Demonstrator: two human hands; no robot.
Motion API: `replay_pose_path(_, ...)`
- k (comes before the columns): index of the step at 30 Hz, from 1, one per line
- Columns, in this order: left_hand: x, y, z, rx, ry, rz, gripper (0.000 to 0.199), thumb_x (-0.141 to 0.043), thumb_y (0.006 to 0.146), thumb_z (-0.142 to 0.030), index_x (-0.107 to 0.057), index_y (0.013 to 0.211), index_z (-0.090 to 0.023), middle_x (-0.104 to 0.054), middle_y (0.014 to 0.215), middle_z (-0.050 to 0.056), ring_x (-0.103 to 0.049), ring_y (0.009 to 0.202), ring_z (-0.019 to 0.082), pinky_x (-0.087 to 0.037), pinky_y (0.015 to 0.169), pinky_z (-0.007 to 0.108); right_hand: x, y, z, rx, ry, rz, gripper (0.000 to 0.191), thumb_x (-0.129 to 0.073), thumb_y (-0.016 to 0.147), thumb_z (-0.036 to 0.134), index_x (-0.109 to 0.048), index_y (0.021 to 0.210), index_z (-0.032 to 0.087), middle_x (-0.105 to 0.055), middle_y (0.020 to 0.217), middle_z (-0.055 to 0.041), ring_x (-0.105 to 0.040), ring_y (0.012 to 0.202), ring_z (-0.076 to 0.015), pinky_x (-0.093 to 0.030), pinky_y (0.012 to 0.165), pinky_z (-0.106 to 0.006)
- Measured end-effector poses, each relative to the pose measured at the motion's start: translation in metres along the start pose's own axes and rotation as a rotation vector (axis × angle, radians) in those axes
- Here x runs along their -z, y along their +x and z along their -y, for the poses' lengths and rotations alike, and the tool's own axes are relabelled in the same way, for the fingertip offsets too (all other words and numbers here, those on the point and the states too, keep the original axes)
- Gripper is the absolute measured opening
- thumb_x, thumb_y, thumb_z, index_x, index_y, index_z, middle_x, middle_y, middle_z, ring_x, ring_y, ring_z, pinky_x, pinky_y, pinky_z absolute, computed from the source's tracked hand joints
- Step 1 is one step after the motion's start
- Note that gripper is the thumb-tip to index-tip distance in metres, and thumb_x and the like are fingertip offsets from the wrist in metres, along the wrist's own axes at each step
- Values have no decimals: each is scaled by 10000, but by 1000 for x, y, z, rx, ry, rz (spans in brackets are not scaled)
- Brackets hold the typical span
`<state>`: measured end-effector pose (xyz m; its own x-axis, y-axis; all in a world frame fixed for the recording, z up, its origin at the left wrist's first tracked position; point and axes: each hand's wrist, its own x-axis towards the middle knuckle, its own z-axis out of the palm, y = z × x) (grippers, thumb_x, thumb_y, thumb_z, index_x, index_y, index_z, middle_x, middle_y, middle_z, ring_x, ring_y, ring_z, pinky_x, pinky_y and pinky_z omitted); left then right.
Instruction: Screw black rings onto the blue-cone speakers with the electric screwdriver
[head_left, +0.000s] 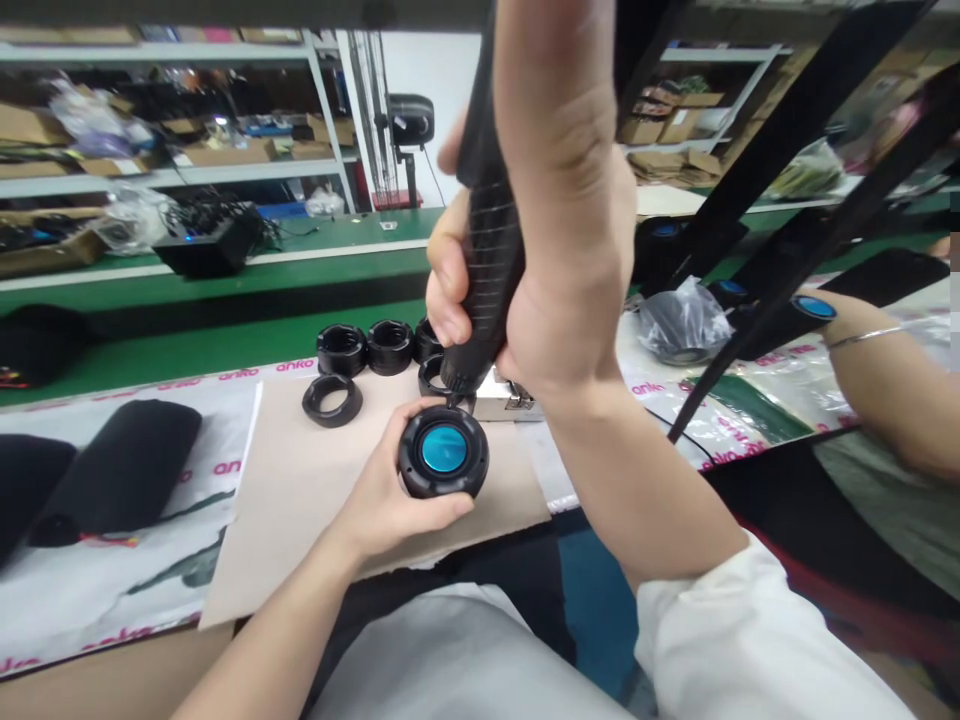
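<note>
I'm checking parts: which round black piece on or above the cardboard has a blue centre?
The round piece in the left hand; its centre is shiny blue, while loose rings behind it show none.

Electric screwdriver matt black plastic, grip ribbed. Blue disc glossy, metallic-looking, set in smooth black plastic ring. Cardboard sheet matt, smooth; plastic bag clear, crinkled, shiny

Black rings on beige cardboard
</note>
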<state>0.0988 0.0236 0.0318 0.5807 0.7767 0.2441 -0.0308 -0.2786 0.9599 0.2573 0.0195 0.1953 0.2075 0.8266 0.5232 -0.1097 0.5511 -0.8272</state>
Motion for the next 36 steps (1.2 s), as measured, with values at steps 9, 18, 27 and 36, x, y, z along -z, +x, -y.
replay_pose_path(9,0,2,1,12,47,-22,855,-965,645,-416,-512,1349,-246,-730,1268,88,-729,1167,319,-585,1006,437,-1,-1,-28,63,49,183,141,-587,998,237,-568,860,257,-432,521,60,-477,407,-155,-370,362,-267)
replay_pose_path(18,-1,1,7,-16,78,-36,873,-966,642,-426,-500,1362,-261,-707,1303,82,-715,1201,315,-567,1043,448,-2,5,-36,-33,118,193,351,-736,891,601,-600,867,279,-432,487,64,-431,395,-164,-345,355,-300)
replay_pose_path(27,-2,-1,3,11,17,-34,841,-954,669,-410,-520,1370,-244,-715,1288,93,-723,1175,316,-588,999,420,27,5,-26,89,154,142,285,-733,943,491,-601,883,246,-525,587,64,-442,415,-124,-398,383,-288)
replay_pose_path(36,0,-1,6,30,-4,-45,834,-959,664,-402,-536,1365,-240,-716,1293,105,-723,1179,323,-584,1000,412,83,-5,-81,117,-157,-421,486,-784,851,651,-485,780,275,-480,478,98,-398,331,-110,-267,343,-295)
